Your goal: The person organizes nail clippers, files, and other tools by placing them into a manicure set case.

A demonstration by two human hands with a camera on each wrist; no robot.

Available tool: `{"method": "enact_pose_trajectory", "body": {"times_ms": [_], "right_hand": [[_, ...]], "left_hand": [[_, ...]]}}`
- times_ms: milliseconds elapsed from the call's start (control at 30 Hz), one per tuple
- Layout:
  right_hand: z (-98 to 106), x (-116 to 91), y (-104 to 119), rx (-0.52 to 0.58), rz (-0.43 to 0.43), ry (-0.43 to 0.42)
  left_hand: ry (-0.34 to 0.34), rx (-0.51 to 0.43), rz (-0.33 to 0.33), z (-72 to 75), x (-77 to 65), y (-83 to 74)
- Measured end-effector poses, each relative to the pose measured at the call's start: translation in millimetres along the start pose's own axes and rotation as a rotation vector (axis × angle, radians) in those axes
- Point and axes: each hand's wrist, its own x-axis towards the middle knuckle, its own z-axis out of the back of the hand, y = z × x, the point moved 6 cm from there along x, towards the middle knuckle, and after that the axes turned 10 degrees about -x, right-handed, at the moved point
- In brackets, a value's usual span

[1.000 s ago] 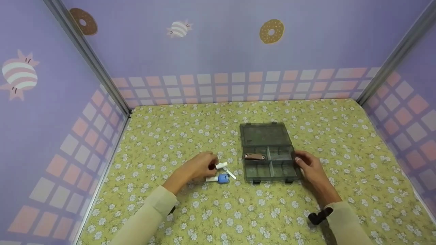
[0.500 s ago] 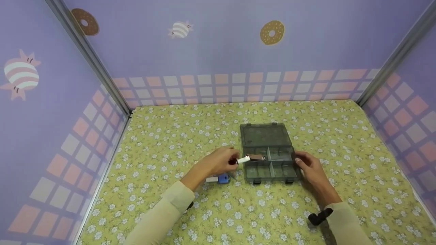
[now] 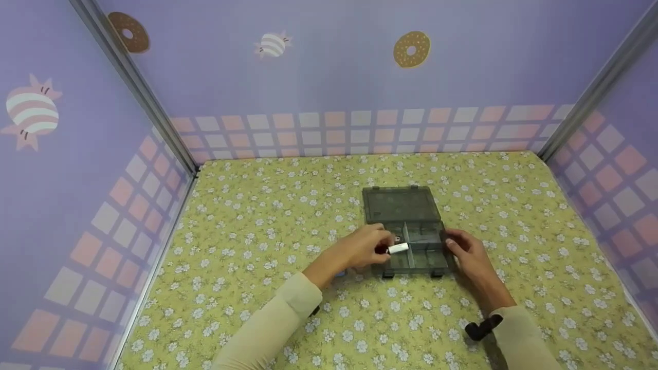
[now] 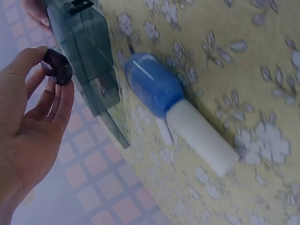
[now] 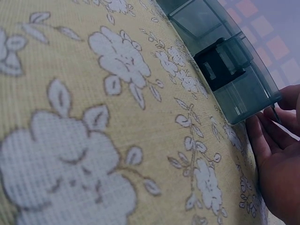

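Observation:
My left hand [image 3: 362,247] pinches a dark nail polish bottle [image 4: 57,68] with a white cap, over the left part of a grey see-through compartment box [image 3: 429,263]. The cap points right, towards the box's middle divider. Mostly hidden behind that hand, a nail clipper [image 3: 397,239] lies in the rear left compartment. My right hand [image 3: 470,259] holds the box's right side between thumb and fingers. A blue nail polish bottle [image 4: 154,84] with a white cap lies on its side left of the box. Beside it lies a thin white tool [image 4: 165,131], partly covered.
The box's lid [image 3: 401,204] is folded back flat behind it. Flowered yellow cloth [image 3: 267,205] covers the table. Purple patterned panels [image 3: 329,77] stand at the back and both sides.
My left hand has lifted the dark nail polish bottle from beside the blue one and carried it right, over the box. The right hand and box have stayed put.

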Motion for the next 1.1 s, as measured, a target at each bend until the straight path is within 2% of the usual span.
{"method": "enact_pose_trajectory", "body": {"times_ms": [300, 467, 600, 733, 867, 1100], "right_hand": [[0, 1, -1, 0.003, -0.009, -0.012], [0, 1, -2, 0.017, -0.018, -0.019], [0, 0, -2, -0.001, -0.011, -0.021], [-1, 0, -4, 0.023, -0.032, -0.019], [-1, 0, -4, 0.063, -0.060, -0.011], [0, 2, -2, -0.032, 0.021, -0.026]], "left_hand": [[0.039, 0.078, 0.007, -17.6, 6.6, -2.3], [0.037, 0.109, 0.011, -18.5, 5.6, -2.0], [0.025, 0.098, 0.005, -14.9, 2.1, -1.8], [0.004, 0.055, 0.016, -7.1, -7.3, 2.1], [-0.006, 0.017, 0.062, 3.0, -21.4, 13.3], [0.001, 0.013, 0.112, 19.0, -48.9, 38.8]]}}
